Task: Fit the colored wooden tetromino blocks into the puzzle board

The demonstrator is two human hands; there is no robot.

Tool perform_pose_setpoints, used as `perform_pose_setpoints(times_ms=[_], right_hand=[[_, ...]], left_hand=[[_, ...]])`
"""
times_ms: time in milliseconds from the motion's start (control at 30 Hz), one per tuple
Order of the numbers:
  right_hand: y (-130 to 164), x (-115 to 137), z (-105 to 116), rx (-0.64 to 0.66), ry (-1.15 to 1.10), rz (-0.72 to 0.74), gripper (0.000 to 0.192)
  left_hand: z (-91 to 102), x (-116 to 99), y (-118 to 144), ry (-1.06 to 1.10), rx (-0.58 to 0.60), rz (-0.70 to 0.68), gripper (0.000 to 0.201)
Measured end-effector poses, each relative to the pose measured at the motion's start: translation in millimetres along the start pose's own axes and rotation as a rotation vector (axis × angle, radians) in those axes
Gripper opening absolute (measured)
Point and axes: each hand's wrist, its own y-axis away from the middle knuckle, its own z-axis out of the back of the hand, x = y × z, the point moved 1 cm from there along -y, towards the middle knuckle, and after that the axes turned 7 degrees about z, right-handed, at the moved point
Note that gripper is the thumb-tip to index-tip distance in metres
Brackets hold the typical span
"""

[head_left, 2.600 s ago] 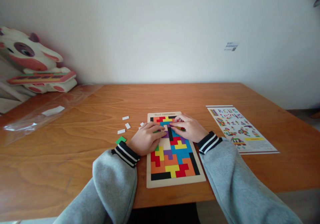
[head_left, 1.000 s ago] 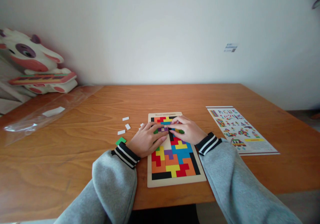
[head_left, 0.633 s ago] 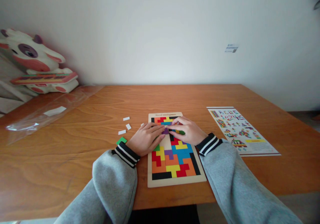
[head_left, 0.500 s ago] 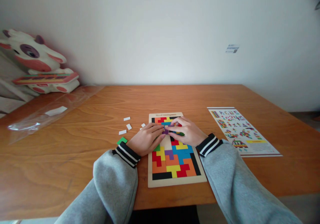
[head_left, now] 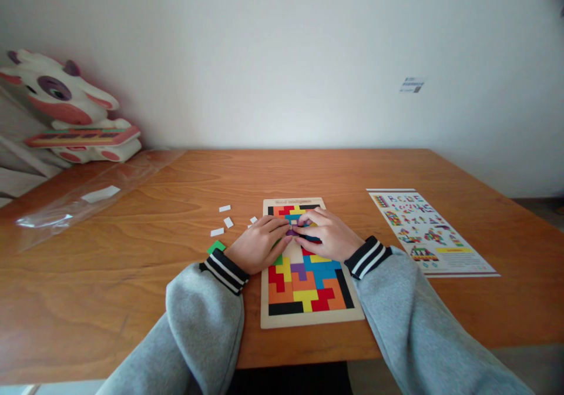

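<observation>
A pale-framed puzzle board [head_left: 312,318] of coloured blocks lies near the middle of the counter's [head_left: 132,301] near edge, its lettered end toward the far edge. The left hand [head_left: 259,244] reaches over the board's left edge, the right hand [head_left: 329,234] over its right edge; both have bent fingers, their fingertips close together at a purple piece [head_left: 291,232] in the board's far half. Whether either hand grips it cannot be told. White tiles [head_left: 217,231] and a green piece [head_left: 216,246] lie left of the board. A printed sheet [head_left: 429,233] lies toward the counter's right edge; a cow-shaped toy [head_left: 74,113] stands at the far left corner, beside a clear plastic bag [head_left: 57,221].
</observation>
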Motion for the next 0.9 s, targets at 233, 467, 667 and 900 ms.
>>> perform_pose_setpoints(times_ms=[233,467,667,900], right_hand=[[2.3,-2.8,-1.2,0.008,0.005,-0.010,0.024],[2.1,-2.7,-1.8,0.007,0.015,-0.005,0.024],[1.1,-1.5,-0.6,0.002,0.005,-0.007,0.023],[1.3,-1.5,-0.3,0.006,0.001,-0.015,0.023]], left_hand=[[-2.8,1.3,1.2,-0.024,0.027,0.018,0.035],[-4.7,2.1,2.0,-0.008,0.010,0.023,0.033],[-5.0,2.1,3.0,-0.019,0.014,0.025,0.034],[-4.1,1.5,2.6,-0.012,0.020,0.039,0.034]])
